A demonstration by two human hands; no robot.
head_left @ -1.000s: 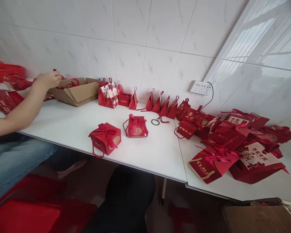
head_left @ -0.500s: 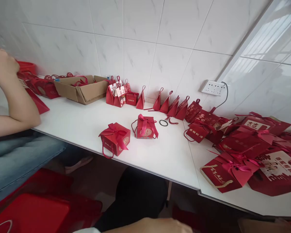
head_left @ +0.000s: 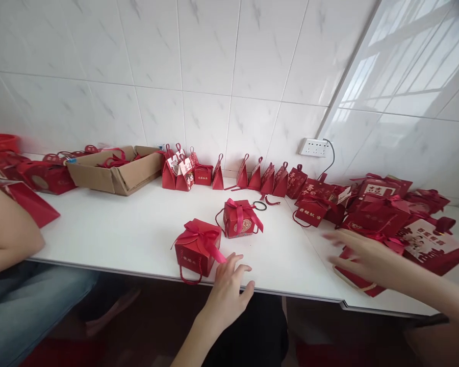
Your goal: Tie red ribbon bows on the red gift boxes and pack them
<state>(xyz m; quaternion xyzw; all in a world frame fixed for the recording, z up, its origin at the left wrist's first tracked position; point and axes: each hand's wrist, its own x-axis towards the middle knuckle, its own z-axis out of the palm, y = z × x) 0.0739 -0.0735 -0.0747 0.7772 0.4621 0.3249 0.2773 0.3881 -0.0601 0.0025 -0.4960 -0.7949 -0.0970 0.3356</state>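
My left hand (head_left: 229, 288) reaches over the table's front edge with its fingers apart, holding nothing. Its fingertips are at the ribbon tail of a red gift box (head_left: 193, 255) with a bow and rope handle; whether they touch is unclear. Just behind stands a second red gift box (head_left: 243, 227) with a pink bow and gold round print. My right hand (head_left: 357, 252), slightly blurred, stretches its fingers leftward above a red gift box (head_left: 371, 289) at the front of the right-hand pile, partly hiding it.
Small triangular red boxes (head_left: 268, 178) line the wall. An open cardboard box (head_left: 117, 179) holds red ribboned items. More red boxes (head_left: 382, 214) are heaped at right, below a power strip (head_left: 313, 147). Another person's arm (head_left: 11, 229) rests at the left. A black ring (head_left: 259, 206) lies mid-table.
Both my hands have come up over the table; earlier only one blurred arm showed at the bottom. The view has shifted, and the neighbour's raised hand has left the picture.
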